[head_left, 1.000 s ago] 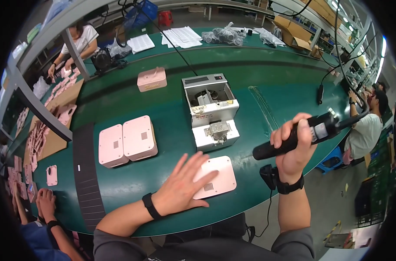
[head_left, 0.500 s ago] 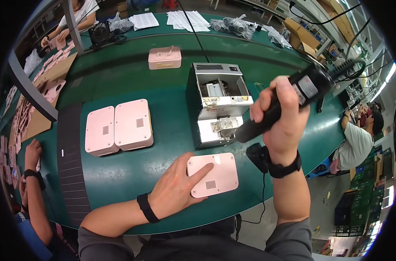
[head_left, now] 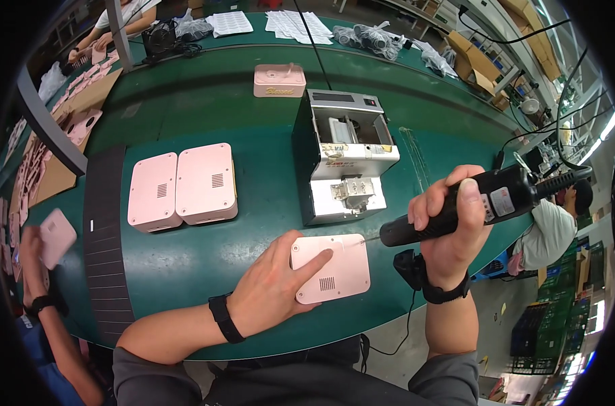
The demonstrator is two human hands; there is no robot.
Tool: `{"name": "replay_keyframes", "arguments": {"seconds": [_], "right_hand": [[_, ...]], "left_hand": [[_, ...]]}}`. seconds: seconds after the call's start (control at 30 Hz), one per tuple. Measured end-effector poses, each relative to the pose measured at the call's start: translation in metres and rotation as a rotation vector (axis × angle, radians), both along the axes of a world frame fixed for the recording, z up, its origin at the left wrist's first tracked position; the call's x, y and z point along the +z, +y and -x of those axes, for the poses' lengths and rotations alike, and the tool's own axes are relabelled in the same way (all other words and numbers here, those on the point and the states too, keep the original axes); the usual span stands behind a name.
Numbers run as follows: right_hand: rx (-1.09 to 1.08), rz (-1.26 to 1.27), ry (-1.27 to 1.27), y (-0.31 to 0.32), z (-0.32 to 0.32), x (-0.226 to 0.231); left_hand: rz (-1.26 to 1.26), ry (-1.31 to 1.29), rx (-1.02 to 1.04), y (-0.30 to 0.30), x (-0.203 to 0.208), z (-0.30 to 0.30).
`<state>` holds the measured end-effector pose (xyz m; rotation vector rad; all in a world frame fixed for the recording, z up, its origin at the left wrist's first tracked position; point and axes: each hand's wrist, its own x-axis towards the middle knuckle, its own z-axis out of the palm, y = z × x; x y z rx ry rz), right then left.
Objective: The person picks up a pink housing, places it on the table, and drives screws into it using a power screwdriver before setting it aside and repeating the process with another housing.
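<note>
A pale pink box (head_left: 346, 272) with vent slots and corner screw holes lies on the green table in front of me. My left hand (head_left: 270, 281) grips its left side, thumb underneath along the near edge and index finger stretched over the top face. In my right hand (head_left: 454, 215) is a black electric screwdriver (head_left: 426, 228), held tilted with its thin bit pointing down left. The bit's tip is at the box's far right corner, by the screw hole; whether it touches cannot be made out. Behind the box stands a metal screw feeder (head_left: 351, 162).
Two more pink boxes (head_left: 180, 186) sit side by side at left, beside a black slatted strip (head_left: 106, 237). Another pink box (head_left: 279, 81) is on the green belt behind. At far left a co-worker's hand (head_left: 31, 254) is at a pink panel (head_left: 57, 238). Cables hang at right.
My right hand has lowered the screwdriver, bringing its bit to the box's far right corner. The pink box on the belt has shifted right. A co-worker's pink panel has come up at left.
</note>
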<state>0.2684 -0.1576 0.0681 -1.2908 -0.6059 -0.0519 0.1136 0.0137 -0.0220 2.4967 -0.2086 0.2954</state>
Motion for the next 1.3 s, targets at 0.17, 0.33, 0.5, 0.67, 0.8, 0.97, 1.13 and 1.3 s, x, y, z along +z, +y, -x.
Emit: {"name": "replay_keyframes", "arguments": {"seconds": [0.17, 0.33, 0.5, 0.67, 0.8, 0.97, 1.13, 1.3], "right_hand": [[0.006, -0.024, 0.023, 0.002, -0.009, -0.009], [-0.001, -0.060, 0.040, -0.001, -0.008, -0.016], [0.010, -0.016, 0.018, -0.001, -0.007, -0.011], [0.009, -0.030, -0.017, 0.009, -0.006, 0.011], [-0.011, -0.109, -0.047, 0.027, -0.011, 0.024], [-0.031, -0.005, -0.078, 0.039, -0.025, 0.024], [0.049, -0.015, 0.011, 0.030, -0.005, 0.019], [0.158, -0.038, 0.010, 0.029, 0.013, 0.014]], "left_hand": [[-0.004, 0.024, 0.007, 0.001, 0.002, -0.003], [-0.010, 0.039, 0.009, 0.002, 0.003, -0.002], [0.000, 0.060, 0.009, 0.002, 0.006, -0.002], [0.000, 0.050, -0.066, 0.013, 0.002, -0.004], [0.028, 0.091, -0.072, 0.011, 0.001, 0.000], [0.044, 0.097, -0.069, 0.009, 0.001, -0.003], [0.038, 0.065, -0.059, 0.012, -0.003, -0.002], [0.031, 0.057, -0.051, 0.011, -0.002, -0.002]]}}
